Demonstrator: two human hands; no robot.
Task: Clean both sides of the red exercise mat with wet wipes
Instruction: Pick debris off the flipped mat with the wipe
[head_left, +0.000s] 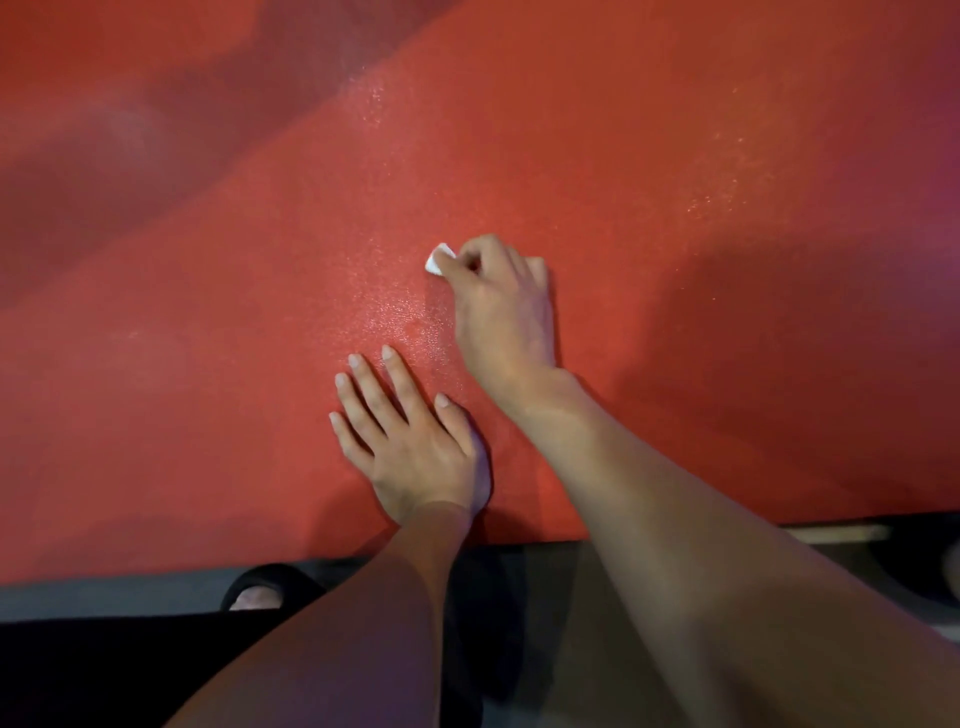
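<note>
Both of my forearms reach up from six o'clock, over a black slipper (270, 584) on my foot at seven o'clock. Beyond them the red exercise mat (675, 218) fills nearly the whole view, its near edge running along the bottom. My left hand (415, 447) lies flat on the mat near centre, fingers (363, 384) straight and spread. At one o'clock from it, my right hand (506, 306) curls its fingers round a white wet wipe (438, 259), pressing it onto the glistening mat.

a toe (255, 598) in a black slipper (270, 578) on grey floor (104, 592).
</note>
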